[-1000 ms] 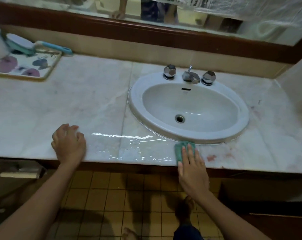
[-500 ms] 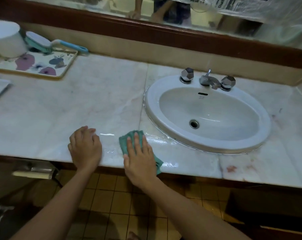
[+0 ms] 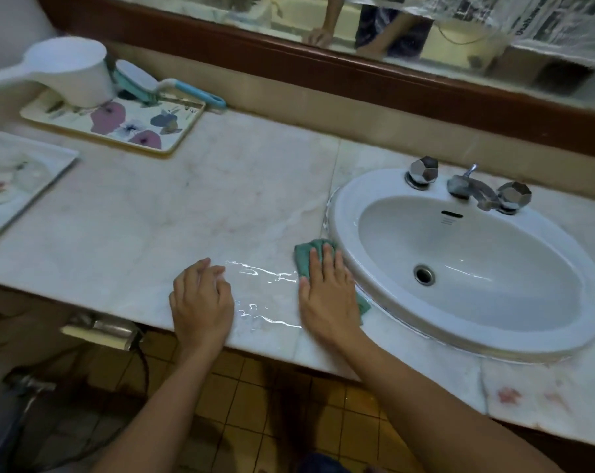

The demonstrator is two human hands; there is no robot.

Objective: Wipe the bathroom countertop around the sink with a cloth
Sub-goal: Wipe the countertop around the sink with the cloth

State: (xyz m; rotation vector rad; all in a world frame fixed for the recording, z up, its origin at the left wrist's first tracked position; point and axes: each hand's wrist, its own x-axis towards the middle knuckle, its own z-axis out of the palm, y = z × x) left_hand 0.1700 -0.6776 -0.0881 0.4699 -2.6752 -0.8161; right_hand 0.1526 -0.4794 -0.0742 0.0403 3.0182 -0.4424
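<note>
Compared with half a second ago, the right hand (image 3: 326,295) and the cloth (image 3: 306,256) sit farther from the left hand (image 3: 202,302), now up against the left rim of the sink (image 3: 343,213), and a strip of water (image 3: 265,278) shows between the two hands. The right hand lies flat on the cloth with its fingers (image 3: 327,259) straight and close together, pressing down; green edges poke out past the fingertips and beside the heel of the palm. The left hand rests near the front edge of the counter (image 3: 186,206), fingers loosely curled, holding nothing, probably as a brace. The cloth looks thin, soft and wet, so it should be light and cling to the marble, but it will likely bunch or slip out if pushed by one corner. A flat palm over its middle seems the right hold, with fingertips steering the leading edge into the curve where rim meets counter. The marble is slick with water, so steady downward pressure matters more than grip. Much of the counter still looks unwiped: the wide stretch toward the tray (image 3: 173,145), the strip behind the taps (image 3: 422,172), and the pinkish marks (image 3: 509,394) in front of the sink on its right.
</note>
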